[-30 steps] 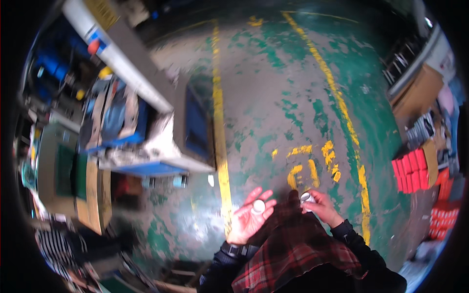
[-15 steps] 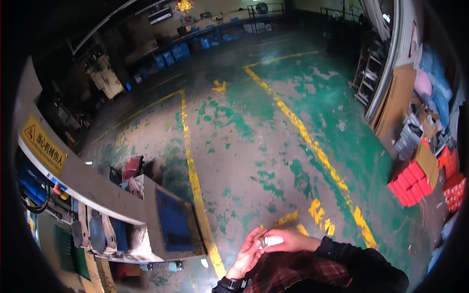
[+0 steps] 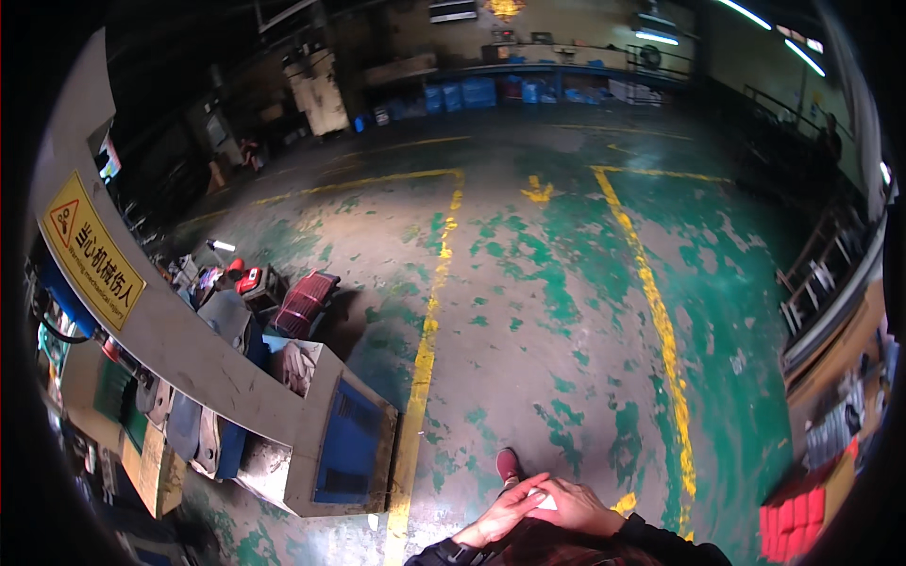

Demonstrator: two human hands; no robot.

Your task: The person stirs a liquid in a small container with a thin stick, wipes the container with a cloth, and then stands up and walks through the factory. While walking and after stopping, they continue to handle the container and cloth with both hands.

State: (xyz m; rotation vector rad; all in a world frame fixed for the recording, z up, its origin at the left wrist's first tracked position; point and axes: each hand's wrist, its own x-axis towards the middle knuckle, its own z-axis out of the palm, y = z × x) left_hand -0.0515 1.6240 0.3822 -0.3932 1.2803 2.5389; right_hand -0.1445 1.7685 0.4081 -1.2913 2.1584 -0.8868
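Close in front of my body, both hands are together around a small white object (image 3: pixel 546 501). My left hand (image 3: pixel 508 514) lies against its left side, with the fingers closed along it. Around the other side curls my right hand (image 3: pixel 579 510), hiding much of the object. Only a pale patch shows between the hands, so I cannot tell its kind. A dark band circles my left wrist. A red shoe (image 3: pixel 508 463) shows on the floor just beyond the hands.
A large grey machine (image 3: pixel 217 349) with a yellow warning sign (image 3: pixel 92 253) and a blue panel (image 3: pixel 347 443) stands at the left. A red crate-like thing (image 3: pixel 307 302) sits behind it. Red boxes (image 3: pixel 791 524) are stacked at the lower right. Yellow lines (image 3: pixel 429 349) mark the worn green floor.
My view has swung to the right and lifted, bringing in more of the far wall. My hands have closed in around the white object, which shows less. The red shoe has come into view.
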